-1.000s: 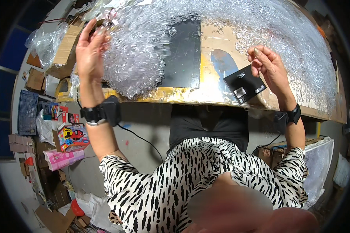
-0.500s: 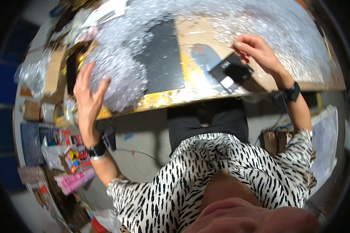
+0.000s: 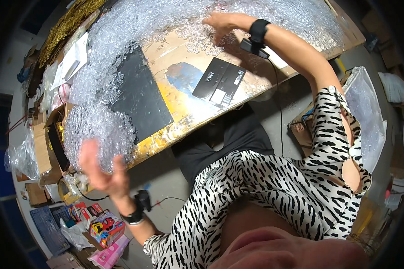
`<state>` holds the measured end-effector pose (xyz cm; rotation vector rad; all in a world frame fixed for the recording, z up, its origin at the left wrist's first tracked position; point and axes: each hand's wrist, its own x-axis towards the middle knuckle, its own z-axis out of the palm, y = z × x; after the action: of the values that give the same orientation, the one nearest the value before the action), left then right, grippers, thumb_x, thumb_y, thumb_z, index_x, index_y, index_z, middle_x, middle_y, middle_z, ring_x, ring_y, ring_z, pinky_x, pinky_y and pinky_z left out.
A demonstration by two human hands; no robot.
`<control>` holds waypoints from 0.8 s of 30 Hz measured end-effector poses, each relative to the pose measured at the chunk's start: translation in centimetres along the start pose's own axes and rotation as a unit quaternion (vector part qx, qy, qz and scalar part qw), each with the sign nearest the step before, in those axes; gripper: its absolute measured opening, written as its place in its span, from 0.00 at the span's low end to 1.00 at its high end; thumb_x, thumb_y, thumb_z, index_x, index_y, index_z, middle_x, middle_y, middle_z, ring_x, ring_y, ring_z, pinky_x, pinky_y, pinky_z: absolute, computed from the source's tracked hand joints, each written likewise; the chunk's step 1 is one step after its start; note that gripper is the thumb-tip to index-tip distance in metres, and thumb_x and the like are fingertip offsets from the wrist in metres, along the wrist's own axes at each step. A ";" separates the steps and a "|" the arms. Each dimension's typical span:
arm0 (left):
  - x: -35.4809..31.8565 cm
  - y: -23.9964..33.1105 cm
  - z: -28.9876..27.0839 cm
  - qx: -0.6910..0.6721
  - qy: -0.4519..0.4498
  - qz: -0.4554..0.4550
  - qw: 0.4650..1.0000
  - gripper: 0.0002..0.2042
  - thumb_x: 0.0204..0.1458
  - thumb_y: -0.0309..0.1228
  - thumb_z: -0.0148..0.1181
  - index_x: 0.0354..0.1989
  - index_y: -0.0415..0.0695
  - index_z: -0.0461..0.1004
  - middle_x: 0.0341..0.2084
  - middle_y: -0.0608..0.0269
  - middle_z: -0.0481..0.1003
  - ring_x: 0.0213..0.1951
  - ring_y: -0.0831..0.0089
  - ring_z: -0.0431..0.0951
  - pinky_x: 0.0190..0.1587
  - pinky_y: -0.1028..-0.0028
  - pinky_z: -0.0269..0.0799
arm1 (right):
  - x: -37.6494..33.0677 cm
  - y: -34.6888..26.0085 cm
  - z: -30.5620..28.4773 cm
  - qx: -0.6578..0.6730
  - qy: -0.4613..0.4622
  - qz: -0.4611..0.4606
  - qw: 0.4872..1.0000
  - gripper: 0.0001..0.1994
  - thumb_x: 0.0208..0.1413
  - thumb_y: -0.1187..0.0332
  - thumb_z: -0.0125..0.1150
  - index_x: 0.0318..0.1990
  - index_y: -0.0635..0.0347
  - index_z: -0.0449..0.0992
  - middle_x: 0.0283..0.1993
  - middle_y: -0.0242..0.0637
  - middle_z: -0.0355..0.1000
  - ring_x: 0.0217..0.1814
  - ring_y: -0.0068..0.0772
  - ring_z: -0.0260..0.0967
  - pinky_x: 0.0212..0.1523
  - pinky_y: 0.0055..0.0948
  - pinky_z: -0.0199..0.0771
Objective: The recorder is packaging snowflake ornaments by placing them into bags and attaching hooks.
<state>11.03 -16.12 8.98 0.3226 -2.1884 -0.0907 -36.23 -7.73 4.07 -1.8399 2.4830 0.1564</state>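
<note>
A flat black printed card or packet with a white label lies on the cardboard-covered part of the table near its front edge. Beyond it, my right hand reaches over the edge of a heap of clear, snowflake-like plastic pieces. Its thumb points down, apart from the forefinger; the other fingers are partly hidden. My left hand, smeared by motion, hovers with spread fingers by the near end of the clear heap, holding nothing. A dark flat sheet lies between the heap and the cardboard.
Gold tinsel and white papers lie at the far left. An open cardboard box stands beside the table's left end. Colourful packages sit at lower left. A black cable hangs from my right wrist device across the table edge.
My right hand has left the black card and moved away to the clear pieces. The card, earlier tilted beneath my fingers, now lies flat. The view has turned; my left hand appears lower.
</note>
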 end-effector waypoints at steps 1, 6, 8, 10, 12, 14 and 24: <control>0.0 1.9 1.2 -0.022 -0.056 -0.005 0.998 0.22 0.41 0.36 0.66 0.45 0.39 0.72 0.45 0.55 0.72 0.53 0.54 0.67 0.55 0.60 0.60 | 0.6 -0.3 0.1 0.001 0.001 -0.002 1.000 0.35 0.37 0.57 0.72 0.52 0.64 0.64 0.41 0.53 0.71 0.47 0.49 0.69 0.46 0.40 0.70; -1.7 4.7 8.8 -0.196 -0.164 -0.079 0.964 0.13 0.38 0.23 0.65 0.36 0.39 0.75 0.40 0.56 0.73 0.49 0.56 0.69 0.50 0.63 0.65 | -0.1 0.7 0.7 0.132 -0.040 0.031 0.990 0.45 0.29 0.52 0.76 0.54 0.66 0.60 0.43 0.58 0.70 0.49 0.54 0.68 0.47 0.42 0.69; -1.7 4.7 10.7 -0.225 -0.153 -0.077 0.959 0.12 0.39 0.22 0.64 0.35 0.39 0.76 0.38 0.56 0.74 0.45 0.58 0.71 0.48 0.65 0.67 | -0.2 1.1 0.9 0.147 -0.019 0.053 0.987 0.45 0.28 0.51 0.76 0.53 0.67 0.61 0.43 0.58 0.70 0.49 0.54 0.68 0.47 0.42 0.69; -1.7 4.8 12.1 -0.256 -0.159 -0.097 0.949 0.12 0.39 0.23 0.64 0.35 0.39 0.76 0.38 0.56 0.74 0.44 0.59 0.72 0.48 0.66 0.67 | -0.2 1.3 1.3 0.144 -0.062 0.061 0.986 0.46 0.29 0.47 0.75 0.52 0.68 0.61 0.43 0.59 0.69 0.49 0.55 0.68 0.47 0.41 0.69; -1.6 4.8 13.0 -0.268 -0.164 -0.072 0.946 0.15 0.38 0.25 0.66 0.37 0.39 0.75 0.38 0.56 0.74 0.44 0.58 0.72 0.48 0.66 0.67 | -0.8 0.2 0.4 0.046 -0.014 0.090 0.995 0.44 0.32 0.44 0.71 0.51 0.68 0.60 0.41 0.61 0.68 0.48 0.57 0.67 0.47 0.42 0.69; -0.8 5.9 13.6 -0.286 -0.216 -0.023 0.933 0.21 0.37 0.30 0.68 0.43 0.41 0.73 0.44 0.55 0.71 0.48 0.57 0.69 0.50 0.64 0.63 | -0.1 1.2 0.9 0.109 -0.052 0.101 0.988 0.41 0.34 0.47 0.71 0.51 0.67 0.61 0.42 0.60 0.68 0.48 0.57 0.67 0.47 0.43 0.69; 0.4 9.3 17.2 -0.210 -0.304 0.139 0.919 0.23 0.42 0.43 0.64 0.45 0.43 0.70 0.51 0.57 0.67 0.56 0.57 0.62 0.55 0.58 0.54 | 0.6 2.8 0.6 0.217 0.063 0.131 0.965 0.34 0.33 0.50 0.73 0.40 0.69 0.69 0.38 0.53 0.70 0.41 0.48 0.68 0.42 0.41 0.70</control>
<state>-4.82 -8.16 0.74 -0.3064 -2.7157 -0.5589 -39.10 -7.47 3.60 -1.3828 2.5643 -0.4735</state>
